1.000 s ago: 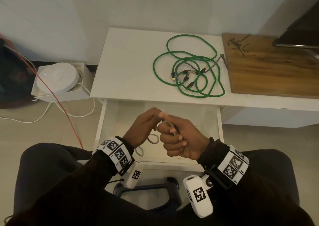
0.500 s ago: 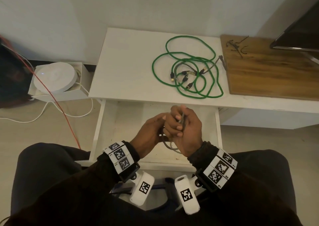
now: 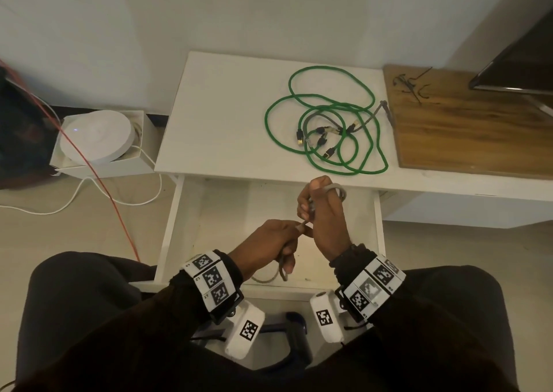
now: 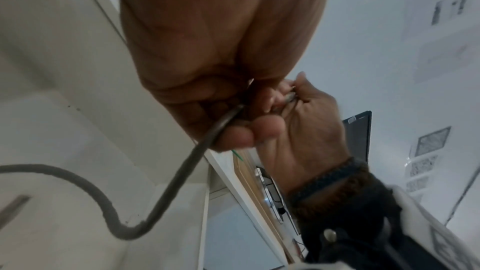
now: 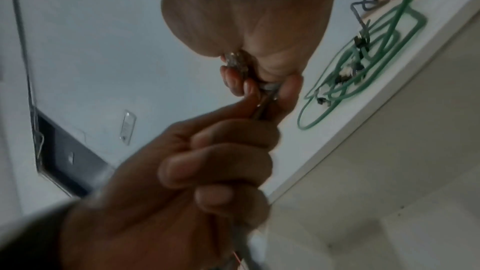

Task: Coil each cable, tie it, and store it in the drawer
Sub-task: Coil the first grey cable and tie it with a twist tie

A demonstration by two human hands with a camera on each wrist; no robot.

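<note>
Both hands hold one grey cable (image 3: 337, 188) over the open white drawer (image 3: 377, 227). My right hand (image 3: 321, 212) grips the coiled part, a loop sticking out past the thumb; the plug end (image 5: 235, 61) shows in its fist. My left hand (image 3: 279, 242) grips the cable (image 4: 205, 147) lower down, and the slack (image 3: 269, 278) hangs into the drawer. A green cable (image 3: 329, 116) lies in loose loops on the white table top (image 3: 215, 116), tangled with another grey cable (image 3: 326, 120) and several plugs.
A wooden board (image 3: 466, 128) with small dark ties (image 3: 411, 84) lies right of the cables, under a dark monitor (image 3: 517, 62). On the floor at the left stand a white round device in a box (image 3: 95, 137), white cords and a red wire (image 3: 98, 182).
My right hand has risen toward the table edge with a loop of grey cable. My left hand has dropped back and pulled apart from it along the cable.
</note>
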